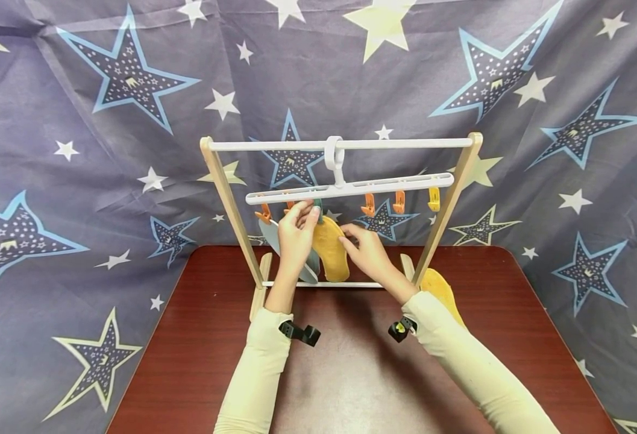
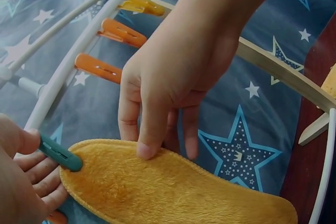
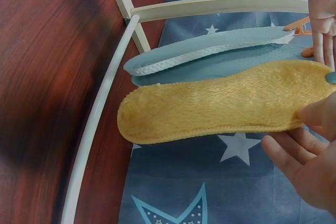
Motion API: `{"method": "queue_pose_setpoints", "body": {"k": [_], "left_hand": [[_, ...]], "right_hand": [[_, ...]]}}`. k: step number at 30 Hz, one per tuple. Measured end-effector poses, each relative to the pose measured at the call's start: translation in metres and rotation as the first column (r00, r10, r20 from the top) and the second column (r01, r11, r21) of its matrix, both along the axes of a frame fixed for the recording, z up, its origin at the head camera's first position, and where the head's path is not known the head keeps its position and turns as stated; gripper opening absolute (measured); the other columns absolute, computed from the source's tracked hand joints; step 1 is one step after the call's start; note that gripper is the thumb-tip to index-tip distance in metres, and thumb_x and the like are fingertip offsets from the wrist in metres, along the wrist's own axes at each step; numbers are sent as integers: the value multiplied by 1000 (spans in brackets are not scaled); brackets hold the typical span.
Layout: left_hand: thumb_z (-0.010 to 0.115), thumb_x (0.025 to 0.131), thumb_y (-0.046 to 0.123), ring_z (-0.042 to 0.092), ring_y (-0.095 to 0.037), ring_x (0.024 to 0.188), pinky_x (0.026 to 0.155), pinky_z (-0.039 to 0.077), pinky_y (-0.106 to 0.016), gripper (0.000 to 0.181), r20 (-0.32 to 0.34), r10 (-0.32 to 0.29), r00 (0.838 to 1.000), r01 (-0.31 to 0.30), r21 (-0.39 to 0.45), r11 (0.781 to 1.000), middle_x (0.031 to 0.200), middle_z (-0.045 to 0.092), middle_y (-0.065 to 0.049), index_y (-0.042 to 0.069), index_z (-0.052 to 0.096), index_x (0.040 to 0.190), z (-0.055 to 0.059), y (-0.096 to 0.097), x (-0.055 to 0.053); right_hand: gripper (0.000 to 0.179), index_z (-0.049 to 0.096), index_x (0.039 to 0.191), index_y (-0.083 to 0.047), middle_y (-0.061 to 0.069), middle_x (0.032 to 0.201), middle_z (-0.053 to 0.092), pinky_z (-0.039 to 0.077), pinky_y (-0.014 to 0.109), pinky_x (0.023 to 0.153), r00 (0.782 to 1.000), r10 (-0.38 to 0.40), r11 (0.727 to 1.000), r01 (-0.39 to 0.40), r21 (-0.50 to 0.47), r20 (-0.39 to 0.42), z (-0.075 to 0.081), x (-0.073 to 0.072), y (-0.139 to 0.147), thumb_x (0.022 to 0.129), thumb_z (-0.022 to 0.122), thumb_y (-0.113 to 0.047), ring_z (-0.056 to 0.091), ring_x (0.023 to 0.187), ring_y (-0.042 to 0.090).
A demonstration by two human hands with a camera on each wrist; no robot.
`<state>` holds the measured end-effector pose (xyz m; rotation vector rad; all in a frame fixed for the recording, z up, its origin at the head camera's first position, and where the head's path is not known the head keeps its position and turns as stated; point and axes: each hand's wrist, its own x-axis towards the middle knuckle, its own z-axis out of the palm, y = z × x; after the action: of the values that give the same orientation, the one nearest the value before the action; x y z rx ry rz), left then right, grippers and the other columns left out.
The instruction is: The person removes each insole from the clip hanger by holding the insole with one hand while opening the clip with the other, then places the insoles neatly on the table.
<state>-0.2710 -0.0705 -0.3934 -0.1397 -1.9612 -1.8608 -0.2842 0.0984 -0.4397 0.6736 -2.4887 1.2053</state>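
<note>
A fuzzy yellow insole (image 1: 332,256) hangs upright below the white hanger (image 1: 351,188), its upper end in the jaws of a green clothespin (image 2: 60,153). My left hand (image 1: 296,235) pinches this clothespin, thumb in front and fingers behind. At the insole's upper right edge my right hand (image 1: 369,250) grips it between thumb and fingers. Just left of it hang two blue-grey insoles (image 3: 210,53), and an orange clothespin (image 3: 299,26) holds the nearer one's top.
The hanger hooks over the top bar of a wooden-sided rack (image 1: 220,181) on the red-brown table (image 1: 188,361). Two orange clothespins (image 1: 369,205) and a yellow clothespin (image 1: 434,199) hang at the right. Another yellow insole (image 1: 439,289) lies by the rack's right foot.
</note>
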Motion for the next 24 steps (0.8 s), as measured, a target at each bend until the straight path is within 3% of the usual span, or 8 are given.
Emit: {"method": "queue_pose_setpoints", "body": {"k": [16,24], "left_hand": [[60,101,5,66,-35,112,102,55,-36,30,67,-41,997,40,13,999,123,68,-29,-9,64,126,4,2,2],[63,99,4,69,-29,104,94,57,-26,26,53,-8,999,6,24,1000,118,70,-29,-10,66,121,4,3,1]], "right_hand": [[15,72,109,2,19,102,77,60,46,82,998,15,999,-12,-51,57,-4,0,2,97,64,-3,72,95,31],[17,73,112,1,18,103,77,63,38,75,997,14,999,-11,-49,70,-2,2,2,98,62,-1,74,86,28]]}}
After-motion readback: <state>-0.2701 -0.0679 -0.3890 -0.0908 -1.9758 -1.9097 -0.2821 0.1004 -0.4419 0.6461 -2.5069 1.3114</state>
